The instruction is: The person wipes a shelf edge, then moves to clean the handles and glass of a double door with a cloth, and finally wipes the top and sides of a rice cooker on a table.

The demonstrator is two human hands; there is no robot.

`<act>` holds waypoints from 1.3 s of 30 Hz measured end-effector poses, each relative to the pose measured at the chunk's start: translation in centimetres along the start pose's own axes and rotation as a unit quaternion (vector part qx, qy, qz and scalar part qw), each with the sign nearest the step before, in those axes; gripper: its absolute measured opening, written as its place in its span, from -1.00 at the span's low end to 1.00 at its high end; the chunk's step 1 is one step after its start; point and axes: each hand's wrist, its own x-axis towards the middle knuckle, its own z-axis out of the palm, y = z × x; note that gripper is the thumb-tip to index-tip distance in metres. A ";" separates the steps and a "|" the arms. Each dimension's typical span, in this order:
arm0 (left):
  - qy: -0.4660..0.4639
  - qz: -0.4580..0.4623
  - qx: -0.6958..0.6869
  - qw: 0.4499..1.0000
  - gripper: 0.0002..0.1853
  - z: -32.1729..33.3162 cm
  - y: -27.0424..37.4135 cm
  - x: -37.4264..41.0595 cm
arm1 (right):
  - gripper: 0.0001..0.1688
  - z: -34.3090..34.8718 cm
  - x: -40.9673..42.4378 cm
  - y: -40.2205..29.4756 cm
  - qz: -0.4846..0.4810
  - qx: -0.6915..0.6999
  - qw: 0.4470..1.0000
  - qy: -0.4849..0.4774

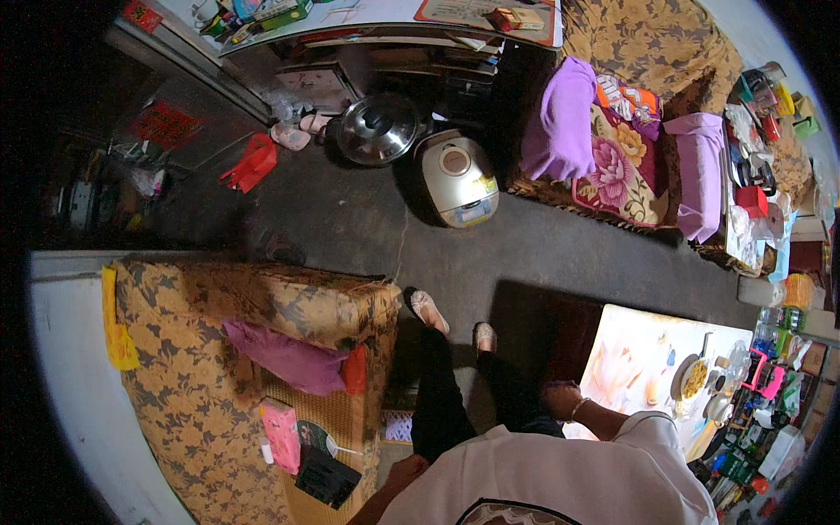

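My left hand (408, 467) hangs low beside my dark trouser leg, close to the woven mat on the sofa seat. Its fingers are mostly hidden, so I cannot make out a grip. On the other side, my right hand (562, 400) is at the near corner of a table with a flower-printed top (630, 357). The fingers look curled, and a small dark purplish patch shows by them; whether it is held is unclear. A rice cooker (459, 180) stands on the floor ahead of my feet, beside a lidded metal pan (377, 129).
A flower-patterned sofa (190, 420) bears a pink packet (280, 433) and a black pouch (328, 478). Ahead right is an armchair with purple towels (563, 118). A red bag (252, 163) lies on the dark floor. A plate of food (694, 379) sits on the printed table.
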 end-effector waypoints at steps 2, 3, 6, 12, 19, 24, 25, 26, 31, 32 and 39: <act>-0.076 0.027 0.000 0.997 -0.72 -3.8 1.5 0.4 | -0.72 -4.7 -3.1 -0.6 -0.039 -0.080 0.993 0.083; -0.102 0.042 0.005 0.994 -0.72 -6.2 2.4 0.7 | -0.72 -4.4 -3.2 -0.1 -0.100 -0.124 0.985 0.068; -0.163 0.088 0.030 0.982 -0.72 -12.3 4.7 2.6 | -0.74 -5.4 -4.1 1.4 -0.262 -0.084 0.958 -0.086; 0.225 0.297 0.002 0.928 -0.76 -20.5 6.7 24.1 | -0.72 -20.3 8.8 6.9 -0.155 0.144 0.955 -0.209; 0.301 0.221 -0.258 0.891 -0.08 -33.8 16.2 50.0 | -0.61 -37.1 36.3 10.9 -0.141 0.060 0.859 0.488; 0.510 0.382 -0.135 0.759 0.06 -38.7 13.9 63.7 | -0.33 -36.3 53.1 10.3 -0.191 -0.146 0.871 0.428; 0.509 0.425 -0.126 0.738 0.06 -40.2 16.8 63.4 | -0.34 -36.6 54.8 12.3 -0.225 -0.119 0.850 0.461; 0.518 0.458 -0.119 0.713 0.06 -41.3 18.6 62.7 | -0.35 -37.6 55.9 12.7 -0.220 -0.133 0.847 0.466; 0.340 0.393 -0.309 0.796 -0.02 -44.5 20.1 62.2 | -0.45 -45.7 61.0 14.5 -0.133 -0.167 0.806 0.552; 0.352 0.367 -0.296 0.808 0.05 -44.8 21.0 61.9 | -0.47 -47.2 61.5 16.3 -0.093 -0.128 0.808 0.567; 0.392 0.264 -0.244 0.847 0.13 -44.9 20.7 59.7 | -0.54 -45.7 59.3 25.4 -0.051 0.226 0.759 0.609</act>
